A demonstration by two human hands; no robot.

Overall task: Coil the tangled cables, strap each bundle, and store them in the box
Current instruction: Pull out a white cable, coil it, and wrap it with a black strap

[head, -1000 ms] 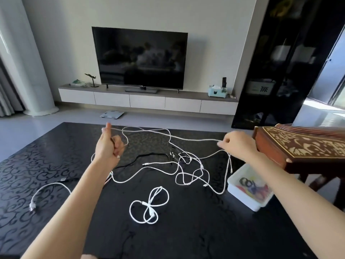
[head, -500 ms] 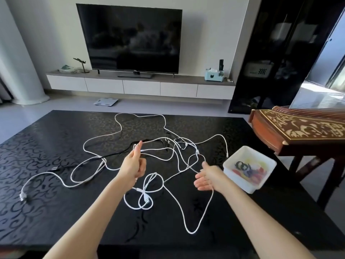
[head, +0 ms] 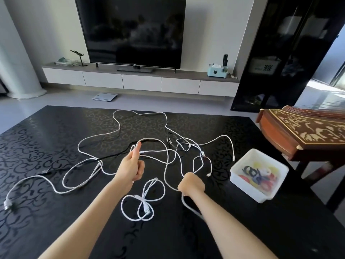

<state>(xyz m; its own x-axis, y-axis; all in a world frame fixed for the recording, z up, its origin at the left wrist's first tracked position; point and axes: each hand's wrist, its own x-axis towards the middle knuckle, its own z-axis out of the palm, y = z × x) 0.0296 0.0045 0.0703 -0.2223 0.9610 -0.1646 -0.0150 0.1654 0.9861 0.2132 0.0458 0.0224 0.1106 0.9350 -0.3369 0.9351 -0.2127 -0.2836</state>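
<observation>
On a dark table [head: 46, 139] lie tangled white cables [head: 164, 150], with a white box [head: 244, 187] to their right. Our left hand [head: 130, 169] pinches one strand; our right hand [head: 191, 184] seems closed round another. The cables look light and limp, best held near the plugs.

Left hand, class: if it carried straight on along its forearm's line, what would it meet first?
Most likely the white cable arching just beyond the left hand, seemingly the one it grips; then bare table. Depth is unclear.
</observation>
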